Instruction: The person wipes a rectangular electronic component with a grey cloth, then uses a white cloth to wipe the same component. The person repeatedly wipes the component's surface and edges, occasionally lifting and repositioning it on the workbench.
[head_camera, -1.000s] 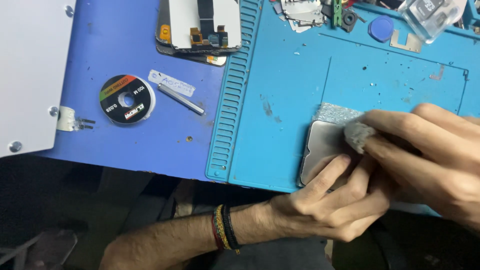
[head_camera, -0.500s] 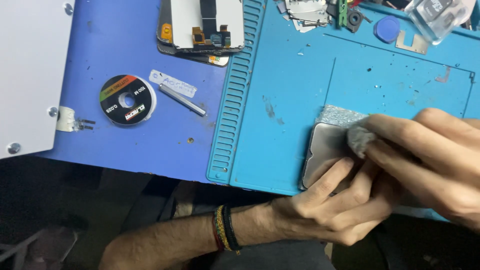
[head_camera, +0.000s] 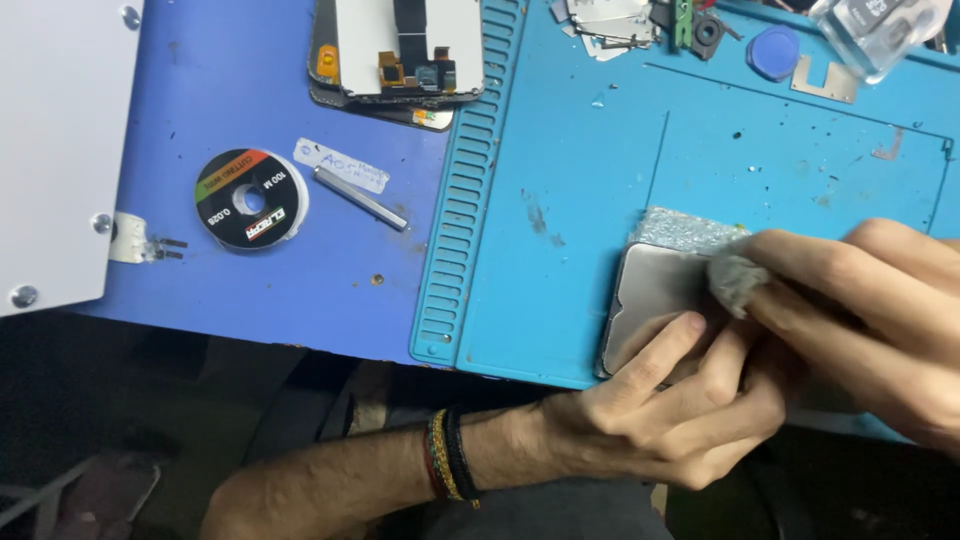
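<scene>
Left hand: your left hand (head_camera: 670, 415) lies at the near edge of the mat, fingers (head_camera: 660, 350) spread flat on the grey metal panel (head_camera: 655, 295) and pressing it down; nothing is enclosed in the hand, it only pins the panel.
Right hand: your right hand (head_camera: 870, 310) is closed in a pinch on a small grey wad of cloth (head_camera: 738, 280), fingertips together, the wad touching the panel's upper right area.
Panel position: the panel rests on the light blue work mat (head_camera: 560, 200), at its near edge, with a crinkled silvery sheet (head_camera: 685, 228) showing just behind it.
Change over the last second: the wad has stayed in the same patch of the panel, shifting only slightly; your left fingers have kept their hold and the panel has not slid on the mat.
Meaning of the change: judged from this, the rubbing is confined to one stubborn spot, and the panel's left part, bare and dull, looks already wiped or not yet reached; which, you cannot tell.
Surroundings: a spool of cutting wire (head_camera: 250, 198) and a small metal rod (head_camera: 360, 198) lie well apart on the darker blue mat (head_camera: 200, 90); a phone screen assembly (head_camera: 395, 50) lies face down beyond them; loose small parts (head_camera: 700, 25) sit at the far edge.
</scene>
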